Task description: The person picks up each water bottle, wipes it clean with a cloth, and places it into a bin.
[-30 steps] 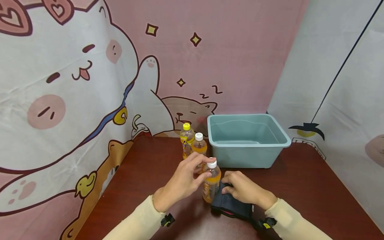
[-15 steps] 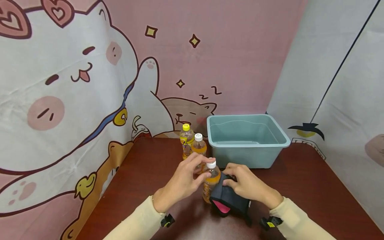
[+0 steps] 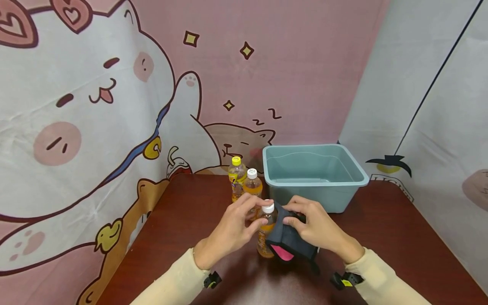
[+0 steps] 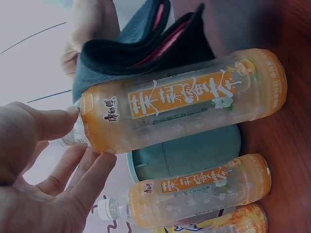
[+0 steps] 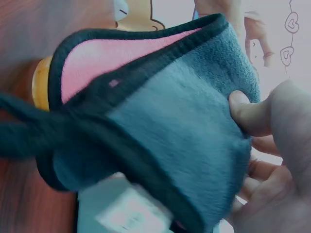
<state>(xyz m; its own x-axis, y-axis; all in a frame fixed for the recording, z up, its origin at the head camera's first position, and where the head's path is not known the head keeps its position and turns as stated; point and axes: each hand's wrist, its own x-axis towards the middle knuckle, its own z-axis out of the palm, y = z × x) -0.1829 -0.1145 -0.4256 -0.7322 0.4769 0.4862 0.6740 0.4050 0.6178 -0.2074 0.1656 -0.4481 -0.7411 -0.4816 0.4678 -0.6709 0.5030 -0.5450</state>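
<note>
The near bottle (image 4: pixel 184 104) and the second bottle (image 4: pixel 194 191) carry "康师傅 茉莉蜜茶" labels.

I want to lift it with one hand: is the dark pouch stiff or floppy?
Probably floppy: the pouch bends and folds in the right hand, its mouth sagging open to a pink lining. It looks like fleece, so likely light and easy to grip.

A dark reddish-brown wooden table (image 3: pixel 183 220) stands in a corner. Behind it and to the left hangs a pink cloth backdrop (image 3: pixel 305 63) printed with a large white cartoon cat (image 3: pixel 76 106), stars and a small sleeping cat. To the right hangs a pale grey cloth (image 3: pixel 438 106) crossed by a thin dark line.
</note>
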